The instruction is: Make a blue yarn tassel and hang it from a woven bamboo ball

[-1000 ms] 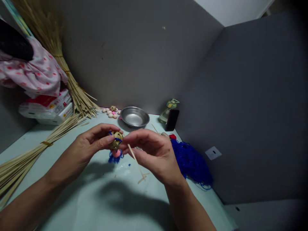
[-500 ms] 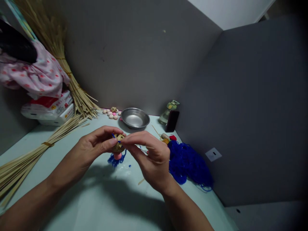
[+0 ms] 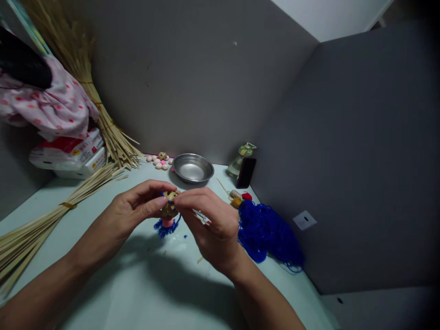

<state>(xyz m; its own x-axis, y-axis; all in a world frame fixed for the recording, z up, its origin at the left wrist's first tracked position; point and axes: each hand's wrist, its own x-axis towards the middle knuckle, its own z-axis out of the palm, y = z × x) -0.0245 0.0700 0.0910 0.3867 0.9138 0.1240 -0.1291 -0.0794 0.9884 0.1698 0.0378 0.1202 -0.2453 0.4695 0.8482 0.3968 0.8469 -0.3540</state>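
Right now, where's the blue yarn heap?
In the head view, the blue yarn heap lies on the table just right of the right hand, beside the grey wall, with a small red tuft just beyond it.

pale table (image 3: 137,298), steel bowl (image 3: 193,167), blue yarn (image 3: 264,233)

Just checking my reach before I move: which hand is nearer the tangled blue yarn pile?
Right. The right hand is held up just beside the left edge of the tangled blue yarn pile. The left hand is farther away, on the other side of the right hand.
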